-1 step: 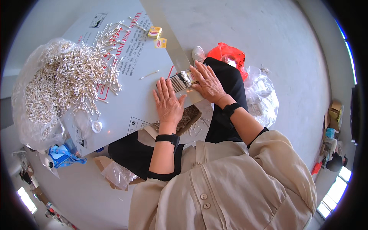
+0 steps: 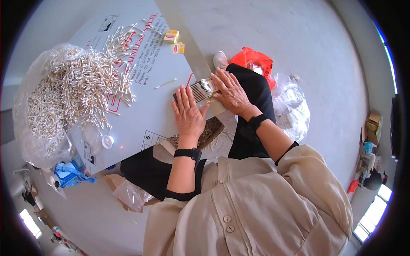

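Observation:
A flat row of cotton swabs [image 2: 200, 91] with brown sticks and white tips lies near the table's right edge, between my two hands. My left hand [image 2: 190, 116] rests flat over its left end, fingers stretched out side by side. Over its right end lies my right hand [image 2: 232, 94], its fingers extended and the thumb apart; what is under the fingers is partly hidden. One loose cotton swab [image 2: 165, 83] is on the table just beyond my left fingertips. Below my left hand, an open cardboard box [image 2: 217, 130] holding more swabs sits by my lap.
A big clear bag [image 2: 22, 102] spills a heap of cotton swabs [image 2: 81, 85] over the film-covered table [image 2: 136, 115]. Small yellow boxes [image 2: 171, 36] stand at the far edge. A white cap [image 2: 107, 141] lies near the heap. Right of my leg are red [image 2: 256, 59] and clear plastic bags [image 2: 291, 109].

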Demonstrator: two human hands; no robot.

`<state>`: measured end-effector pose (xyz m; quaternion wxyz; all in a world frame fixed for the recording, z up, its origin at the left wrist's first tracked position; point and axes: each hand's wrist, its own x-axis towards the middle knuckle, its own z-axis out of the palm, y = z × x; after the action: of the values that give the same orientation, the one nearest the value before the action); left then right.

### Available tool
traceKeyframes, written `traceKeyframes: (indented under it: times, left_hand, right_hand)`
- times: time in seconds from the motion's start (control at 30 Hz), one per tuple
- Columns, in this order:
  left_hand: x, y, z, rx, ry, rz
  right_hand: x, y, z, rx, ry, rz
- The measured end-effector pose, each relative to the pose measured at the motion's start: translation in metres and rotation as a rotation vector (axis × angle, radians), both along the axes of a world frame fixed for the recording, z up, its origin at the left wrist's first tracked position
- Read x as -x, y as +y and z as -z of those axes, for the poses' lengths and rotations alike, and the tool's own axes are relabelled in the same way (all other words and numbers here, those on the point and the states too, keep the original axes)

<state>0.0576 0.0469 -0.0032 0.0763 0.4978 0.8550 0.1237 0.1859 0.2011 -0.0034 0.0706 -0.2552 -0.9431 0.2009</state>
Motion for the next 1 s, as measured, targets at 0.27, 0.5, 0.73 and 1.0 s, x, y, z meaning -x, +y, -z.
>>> traceKeyframes:
  times: [0.27,0.5,0.73,1.0]
  left_hand:
    - [-0.015,0.025,0.000,-0.046,0.008,0.014]
    - [-0.006,0.018,0.005,-0.742,-0.547,-0.234]
    - [-0.009,0.037,0.010,-0.947,-0.840,-0.285]
    - [-0.016,0.046,0.010,-0.967,-0.814,-0.330]
  right_hand:
    - [0.000,0.002,0.002,0.015,0.069,-0.013]
    - [-0.002,0.010,0.008,0.342,0.463,0.239]
    - [0.022,0.008,0.032,1.430,1.055,0.519]
    - [0.023,0.006,0.042,1.417,0.987,0.416]
